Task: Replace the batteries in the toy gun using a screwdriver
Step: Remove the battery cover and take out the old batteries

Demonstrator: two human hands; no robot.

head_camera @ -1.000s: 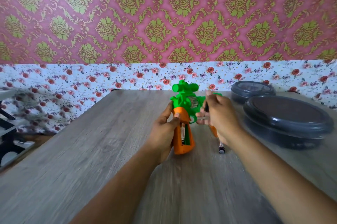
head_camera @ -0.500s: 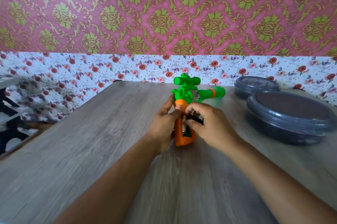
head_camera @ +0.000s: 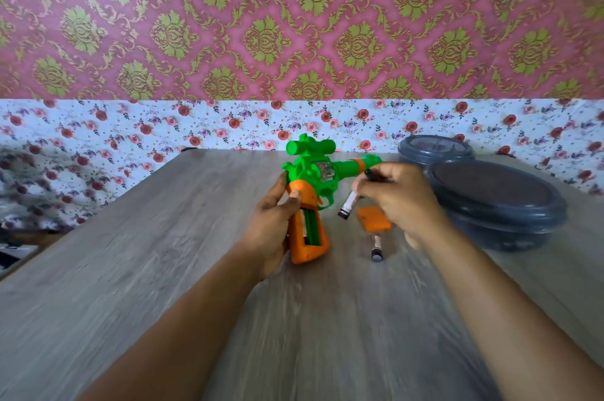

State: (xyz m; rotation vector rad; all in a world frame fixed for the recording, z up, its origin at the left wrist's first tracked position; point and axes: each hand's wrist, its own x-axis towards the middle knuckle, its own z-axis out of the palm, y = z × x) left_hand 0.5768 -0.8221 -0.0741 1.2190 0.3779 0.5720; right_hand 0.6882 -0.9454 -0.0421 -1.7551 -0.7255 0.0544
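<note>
Above the table [head_camera: 163, 270], right hand [head_camera: 402, 201] with battery [head_camera: 348, 204] (toy gun [head_camera: 313, 178] in left hand [head_camera: 271, 227]).

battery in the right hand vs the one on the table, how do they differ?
The held battery is pinched in the right hand and tilted above the table; the loose battery lies flat, untouched, nearer the camera, past the orange cover. Both are small cylinders, out of the toy gun.

One toy gun [head_camera: 313, 178], two batteries [head_camera: 348, 204] [head_camera: 377, 248] (outside it), two containers [head_camera: 496, 204] [head_camera: 436, 149].
</note>
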